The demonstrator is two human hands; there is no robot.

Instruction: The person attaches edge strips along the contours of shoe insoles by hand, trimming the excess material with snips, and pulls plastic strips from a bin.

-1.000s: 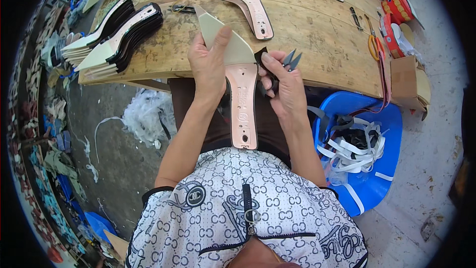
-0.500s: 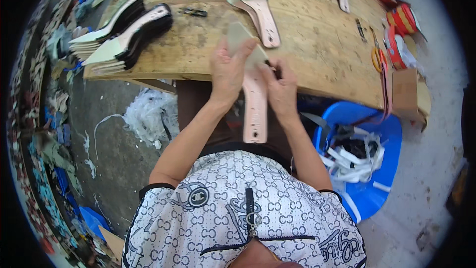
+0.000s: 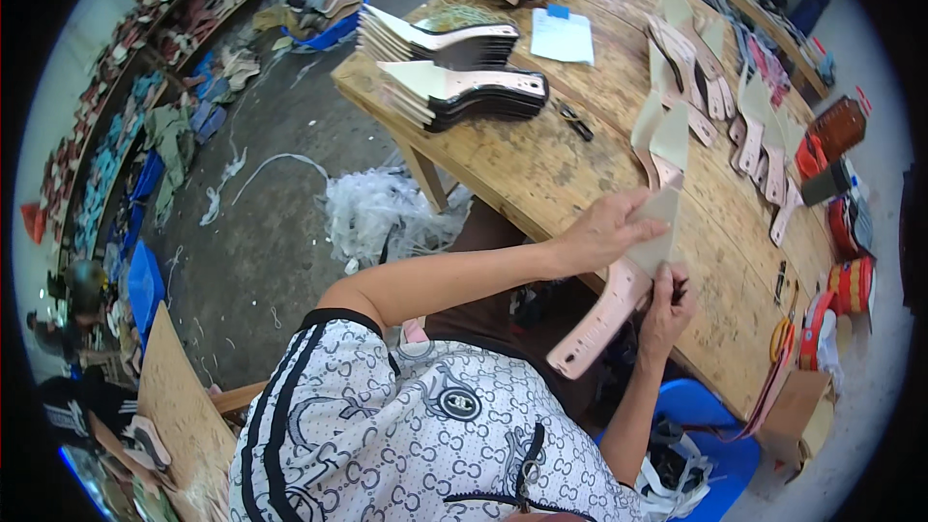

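A shoe insole, pink at its narrow heel end and cream at its broad front, is held over the table's near edge, its heel end pointing down toward me. My left hand grips the cream part, fingers lying across its top. On the opposite edge, my right hand pinches it between thumb and curled fingers. Something small and dark shows by those right fingers; I cannot make out what it is. Just beyond the held piece, overlapping insoles rest on the wooden table.
Stacked insoles with black edges stand at the table's left, beside a small black tool and a pale paper. More insoles lie right. Orange-handled scissors and red tape rolls line that edge. Below sits a blue tub.
The view has swung left, bringing more floor, shelving and another person at the lower left into sight. Both hands keep hold of the insole, which now appears tilted, heel end toward the lower left.
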